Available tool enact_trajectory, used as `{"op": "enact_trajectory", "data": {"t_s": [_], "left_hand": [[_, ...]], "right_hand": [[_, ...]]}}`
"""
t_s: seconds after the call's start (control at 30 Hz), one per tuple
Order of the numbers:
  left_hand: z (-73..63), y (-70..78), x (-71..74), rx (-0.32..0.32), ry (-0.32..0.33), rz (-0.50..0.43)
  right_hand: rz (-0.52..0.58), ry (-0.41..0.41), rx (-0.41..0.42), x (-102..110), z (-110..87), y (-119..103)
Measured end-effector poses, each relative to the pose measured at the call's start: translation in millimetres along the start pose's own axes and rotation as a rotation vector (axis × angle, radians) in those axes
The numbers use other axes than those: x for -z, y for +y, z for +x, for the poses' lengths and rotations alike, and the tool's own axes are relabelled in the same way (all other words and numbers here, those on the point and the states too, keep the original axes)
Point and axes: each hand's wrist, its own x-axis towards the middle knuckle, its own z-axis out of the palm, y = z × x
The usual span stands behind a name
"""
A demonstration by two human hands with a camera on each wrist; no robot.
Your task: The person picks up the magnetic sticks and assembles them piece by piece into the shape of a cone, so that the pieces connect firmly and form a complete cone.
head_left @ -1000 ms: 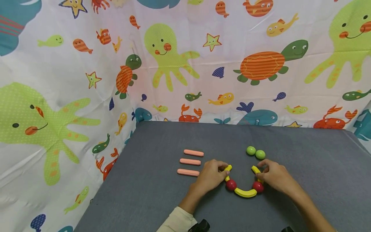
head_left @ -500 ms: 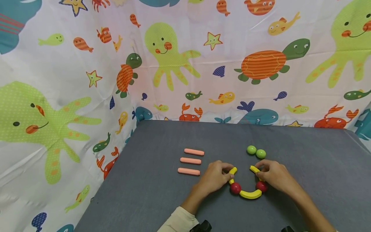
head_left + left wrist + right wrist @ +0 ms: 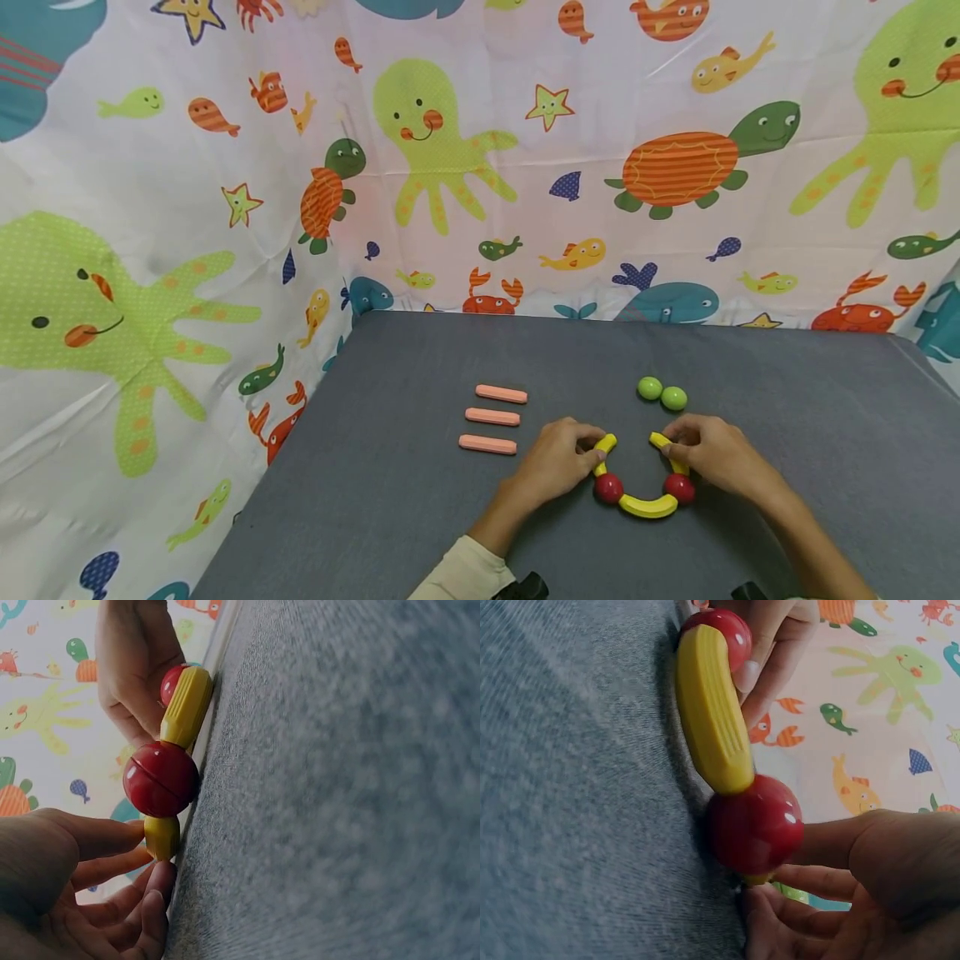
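Note:
A U-shaped row of toy fruit pieces lies on the grey cloth. At its bottom is a curved yellow toy banana (image 3: 648, 507), with a red ball (image 3: 608, 488) at its left end and another red ball (image 3: 679, 488) at its right. My left hand (image 3: 558, 454) pinches the left toy banana (image 3: 606, 442) between thumb and fingers, its lower end against the left ball. The right toy banana (image 3: 660, 439) leans inward above the other ball, pinched by my right hand (image 3: 716, 450). In the right wrist view, the right ball (image 3: 754, 825) hides most of that banana.
Three pink sausage-like sticks (image 3: 492, 417) lie in a stack of rows left of my left hand. Behind the U, two green balls (image 3: 649, 388) sit side by side. A sea-animal printed curtain (image 3: 480, 167) hangs along the table's back and left edges.
My left hand has shifted a little to the right with the left toy banana, and the red balls and bottom banana slid right too. The right hand stays near the same spot.

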Motion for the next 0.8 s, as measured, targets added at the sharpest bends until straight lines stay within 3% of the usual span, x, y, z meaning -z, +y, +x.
{"op": "enact_trajectory", "data": {"t_s": [0.3,0.8], "left_hand": [[0.2,1.5,-0.7,0.009,0.004,-0.027],[0.9,-0.4,-2.5,0.005,-0.005,-0.017]], "right_hand": [[-0.023,0.059,0.043,-2.7,3.5,5.0],[-0.016,0.041,0.020,-1.1,2.3,6.2]]}}
